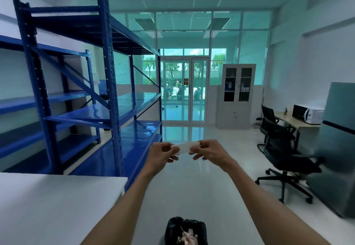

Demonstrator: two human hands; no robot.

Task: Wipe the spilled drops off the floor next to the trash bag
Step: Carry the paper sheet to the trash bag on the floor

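While both arms reach forward, the left hand (162,155) and right hand (208,153) pinch a small white tissue (185,148) between their fingers (173,151), one at each end. The black trash bag (185,230) sits open on the floor (192,191), well below those fingers.

blue rack (107,83) left | white table (48,206) near-left | grey cabinet (237,98) (glass doors) | microwave (307,114) on desk (299,123) | 2 black chairs (286,156)

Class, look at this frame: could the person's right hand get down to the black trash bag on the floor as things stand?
Probably yes, once freed. The right hand and left hand are both holding a white tissue out at arm's length, and nothing stands between them and the trash bag below.
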